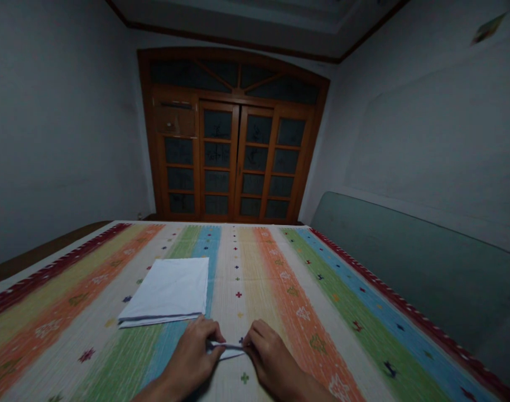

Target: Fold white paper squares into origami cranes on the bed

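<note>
Pinching folded white cloth point(225, 350), narrow, pointed end

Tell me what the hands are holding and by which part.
The left hand and right hand pinch a folded white cloth by its opposite ends, between fingers and thumbs.

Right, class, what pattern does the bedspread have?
The bedspread has long orange, green, blue and cream stripes with small motifs, best seen in the head view.

L hand point(188, 357) & R hand point(272, 357) were bare, w/ slim fingers point(207, 330), knuckles only faintly visible in dim light. Nails too small to make out. Both forearms point(152, 393) also bare as far as seen, running off bottom of view.
</note>
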Action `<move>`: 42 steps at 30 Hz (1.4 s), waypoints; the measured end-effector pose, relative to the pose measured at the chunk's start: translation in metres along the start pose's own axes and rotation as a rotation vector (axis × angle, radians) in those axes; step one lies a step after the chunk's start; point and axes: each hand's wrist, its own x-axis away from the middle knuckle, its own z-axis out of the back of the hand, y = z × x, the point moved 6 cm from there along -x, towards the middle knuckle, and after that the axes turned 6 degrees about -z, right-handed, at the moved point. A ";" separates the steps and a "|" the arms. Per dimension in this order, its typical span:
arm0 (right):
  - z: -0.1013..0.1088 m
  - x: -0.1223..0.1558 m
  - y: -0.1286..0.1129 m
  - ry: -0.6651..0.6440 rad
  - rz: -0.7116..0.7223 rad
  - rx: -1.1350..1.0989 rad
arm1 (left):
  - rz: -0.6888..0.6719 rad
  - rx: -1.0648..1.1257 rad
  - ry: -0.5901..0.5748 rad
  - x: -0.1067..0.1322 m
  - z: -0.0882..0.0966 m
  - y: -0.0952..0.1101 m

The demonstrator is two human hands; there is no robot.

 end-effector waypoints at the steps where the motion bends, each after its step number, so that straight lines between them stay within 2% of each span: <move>1: 0.000 0.000 -0.001 -0.008 0.032 0.035 | -0.035 -0.007 -0.005 0.001 0.000 0.000; 8: 0.007 0.004 -0.005 -0.085 0.218 0.149 | -0.320 -0.093 -0.054 0.008 0.004 0.015; 11: 0.011 0.006 -0.007 -0.091 0.240 0.123 | -0.445 -0.129 -0.095 0.013 0.008 0.026; 16: 0.016 0.006 -0.014 -0.121 0.225 0.109 | -0.531 -0.177 -0.125 0.017 0.010 0.029; 23: 0.015 0.005 -0.013 -0.083 0.178 0.132 | -0.519 -0.225 -0.075 0.012 0.005 0.016; 28: 0.009 0.004 -0.007 -0.056 0.136 0.130 | -0.418 -0.163 -0.152 0.006 0.007 0.014; 32: 0.009 0.004 -0.006 -0.057 0.100 0.115 | -0.408 -0.273 -0.203 0.005 0.004 0.017; 36: 0.009 0.002 -0.004 -0.049 0.083 0.069 | -0.463 -0.404 -0.141 0.004 -0.004 0.015; 39: 0.010 0.002 -0.004 -0.048 0.066 0.033 | -0.478 -0.373 -0.089 0.004 -0.006 0.012; 42: 0.011 0.002 -0.005 -0.064 0.037 0.007 | -0.438 -0.330 -0.090 0.004 -0.006 0.011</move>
